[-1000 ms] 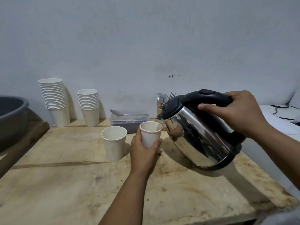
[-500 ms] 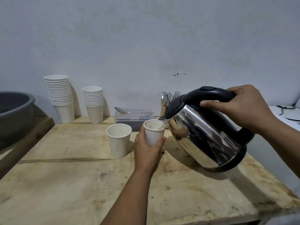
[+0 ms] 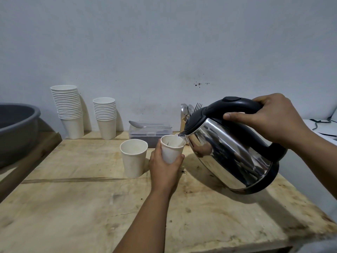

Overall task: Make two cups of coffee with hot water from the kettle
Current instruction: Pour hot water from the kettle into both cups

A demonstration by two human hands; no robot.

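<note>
My left hand (image 3: pixel 164 169) grips a white paper cup (image 3: pixel 171 149) held just above the wooden table (image 3: pixel 91 207). In my right hand (image 3: pixel 273 117) is the black handle of a shiny steel kettle (image 3: pixel 231 154), tilted left so its spout sits over the cup's rim, and water runs into the cup. A second white paper cup (image 3: pixel 133 157) stands upright on the table just left of my left hand. Behind both cups sits a clear plastic box of dark coffee powder (image 3: pixel 150 134) with a metal spoon (image 3: pixel 145 125) lying across its lid.
Two stacks of paper cups (image 3: pixel 68 110) (image 3: pixel 105 116) stand against the wall at the back left. A grey plastic basin (image 3: pixel 16 130) rests at the far left. Spoons and a fork (image 3: pixel 189 110) stand upright behind the kettle. A white surface with cables (image 3: pixel 321 127) lies at the right.
The kettle has tipped further left until its spout reached the held cup, and water now flows in. My left hand keeps the cup in about the same place.
</note>
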